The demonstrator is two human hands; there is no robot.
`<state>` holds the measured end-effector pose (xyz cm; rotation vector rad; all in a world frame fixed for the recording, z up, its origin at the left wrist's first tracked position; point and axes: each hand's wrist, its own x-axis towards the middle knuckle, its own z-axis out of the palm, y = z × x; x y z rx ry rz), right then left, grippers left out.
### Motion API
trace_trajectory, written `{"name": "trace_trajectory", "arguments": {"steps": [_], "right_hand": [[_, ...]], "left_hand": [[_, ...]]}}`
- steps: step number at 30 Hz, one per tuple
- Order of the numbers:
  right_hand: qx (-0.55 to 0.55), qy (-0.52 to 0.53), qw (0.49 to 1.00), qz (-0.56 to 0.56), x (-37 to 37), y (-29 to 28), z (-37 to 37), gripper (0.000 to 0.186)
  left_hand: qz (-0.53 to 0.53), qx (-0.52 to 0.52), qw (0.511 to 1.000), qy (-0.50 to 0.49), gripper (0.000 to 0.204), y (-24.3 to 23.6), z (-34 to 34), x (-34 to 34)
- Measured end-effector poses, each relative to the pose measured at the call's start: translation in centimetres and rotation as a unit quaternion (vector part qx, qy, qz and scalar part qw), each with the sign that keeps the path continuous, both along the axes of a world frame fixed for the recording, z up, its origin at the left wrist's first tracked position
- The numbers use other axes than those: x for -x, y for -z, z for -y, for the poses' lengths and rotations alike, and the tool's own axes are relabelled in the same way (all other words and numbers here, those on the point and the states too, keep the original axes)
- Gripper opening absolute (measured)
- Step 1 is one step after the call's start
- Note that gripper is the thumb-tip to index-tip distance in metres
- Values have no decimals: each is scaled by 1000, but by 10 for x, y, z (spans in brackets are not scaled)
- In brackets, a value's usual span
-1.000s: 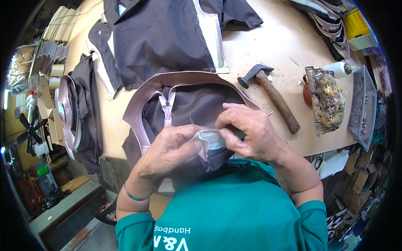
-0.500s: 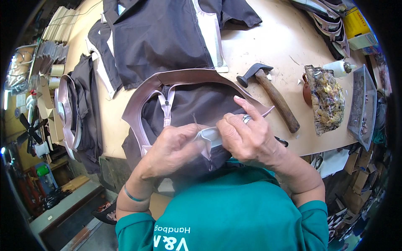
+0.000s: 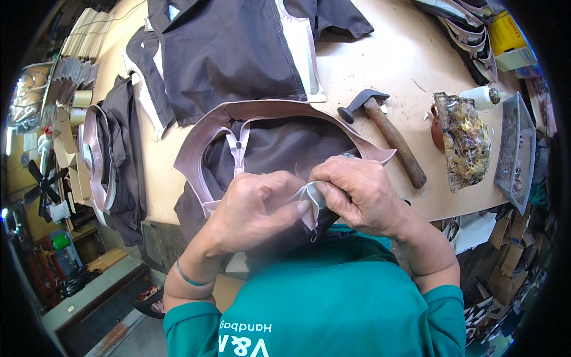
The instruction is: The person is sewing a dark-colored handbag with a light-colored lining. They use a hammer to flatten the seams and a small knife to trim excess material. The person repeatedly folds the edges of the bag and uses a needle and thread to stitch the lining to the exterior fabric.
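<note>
A dark brown fabric bag piece (image 3: 291,143) edged with a pale pink band (image 3: 270,109) lies at the table's near edge. Its near side droops towards my lap. Between my hands the folded, pale end of a pink strip (image 3: 311,201) sticks up. My left hand (image 3: 256,205) pinches its left side, thumb against the fold. My right hand (image 3: 360,195) grips the strip's other side between thumb and curled fingers. Inside the bag piece, a pink-edged zip end (image 3: 237,146) lies left of centre. Fingers hide part of the strip.
A wooden-handled hammer (image 3: 395,143) rests right of the bag piece. Beyond it are a scrap-covered block (image 3: 467,143), a white bottle (image 3: 480,97) and a mesh basket (image 3: 516,152). More brown bag pieces (image 3: 229,53) cover the far table; others (image 3: 122,149) hang at the left edge.
My left hand has shifted right, its thumb now on the fold. My right index finger, raised before, has curled in, and the strip's end stands more upright.
</note>
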<state>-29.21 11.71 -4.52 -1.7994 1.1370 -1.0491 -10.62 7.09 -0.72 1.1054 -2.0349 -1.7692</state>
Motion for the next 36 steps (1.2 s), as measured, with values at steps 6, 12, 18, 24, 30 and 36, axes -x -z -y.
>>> {"name": "trace_trajectory", "arguments": {"steps": [6,12,18,24,30,36], "right_hand": [[22,19,1000,-9,-1,-14,-2,19],[-54,11,997,49,3,-13,-3,19],[-143,-61,983,100,15,-22,6,14],[12,-24,999,-30,14,-14,2,11],[34,17,998,-40,10,-10,-4,9],[-7,20,1000,-9,8,-14,-4,9]], "left_hand": [[28,41,999,17,18,-7,0,2],[-32,35,999,16,17,-3,2,5],[-46,-5,999,17,14,-7,-1,8],[-16,-51,999,6,12,-5,1,9],[2,61,998,18,11,12,-3,3],[-15,17,999,-23,14,7,-4,12]]}}
